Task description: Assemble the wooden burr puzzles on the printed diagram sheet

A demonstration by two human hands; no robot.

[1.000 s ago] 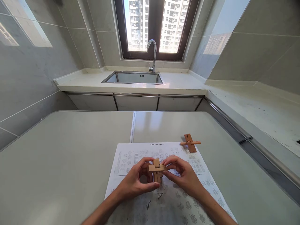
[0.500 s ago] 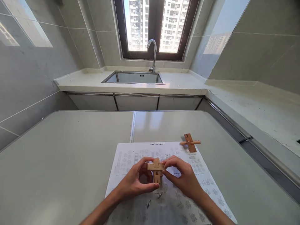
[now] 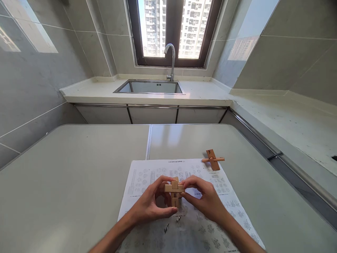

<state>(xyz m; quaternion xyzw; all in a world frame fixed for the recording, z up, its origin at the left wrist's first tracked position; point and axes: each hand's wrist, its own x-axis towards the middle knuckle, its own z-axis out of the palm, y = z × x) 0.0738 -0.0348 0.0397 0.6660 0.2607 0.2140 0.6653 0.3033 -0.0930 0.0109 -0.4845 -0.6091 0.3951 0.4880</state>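
One wooden puzzle [image 3: 174, 189], low centre of the frame, has its long axis up and down the picture, its crossbar [image 3: 170, 188] pointing left to right. The left hand [image 3: 154, 202] grips it, thumb curled under the lower end; the right hand [image 3: 204, 193] pinches the crossbar's right end. Beneath are one sheet [image 3: 189, 165] with two ticks [image 3: 165, 228] and one surface [image 3: 79, 175]; one plank-and-rod piece [image 3: 213, 160] lies right of centre.

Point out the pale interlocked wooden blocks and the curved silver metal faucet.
Pale interlocked wooden blocks [image 3: 172, 188], head view: on the front crosswise bar.
Curved silver metal faucet [image 3: 173, 65], head view: on its upright neck.
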